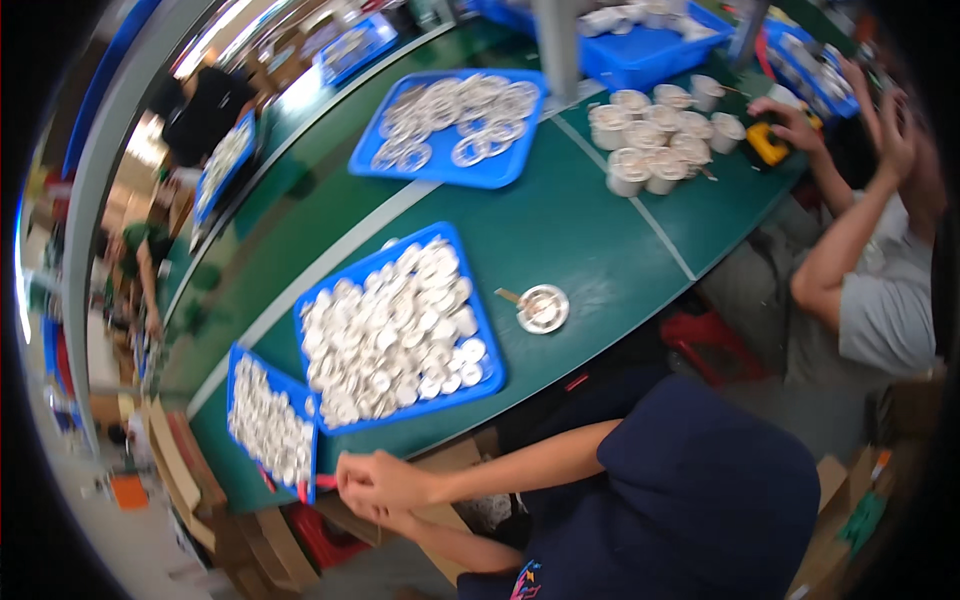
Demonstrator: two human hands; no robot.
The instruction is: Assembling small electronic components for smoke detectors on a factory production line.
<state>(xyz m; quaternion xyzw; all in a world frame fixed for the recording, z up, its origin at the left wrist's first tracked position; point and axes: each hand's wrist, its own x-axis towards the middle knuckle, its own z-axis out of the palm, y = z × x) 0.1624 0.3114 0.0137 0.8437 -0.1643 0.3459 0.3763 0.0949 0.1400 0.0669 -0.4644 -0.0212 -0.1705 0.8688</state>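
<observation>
My right hand and my left hand are pressed together at the table's near left edge. Their fingers are curled in; whatever lies between them is hidden. Beside the fingers shows a small pink-red piece, too blurred to name. A blue tray heaped with small white round pieces sits just beyond my hands. To its left a smaller blue tray, tilted, holds similar white pieces. On the green table lies a round whitish piece with a brownish tab.
Farther back a blue tray holds white rings. Stacked white cup-like pieces stand at the right, near a co-worker's hand and a yellow-black tool. A grey post rises at the back. Cardboard boxes flank the table's left end.
</observation>
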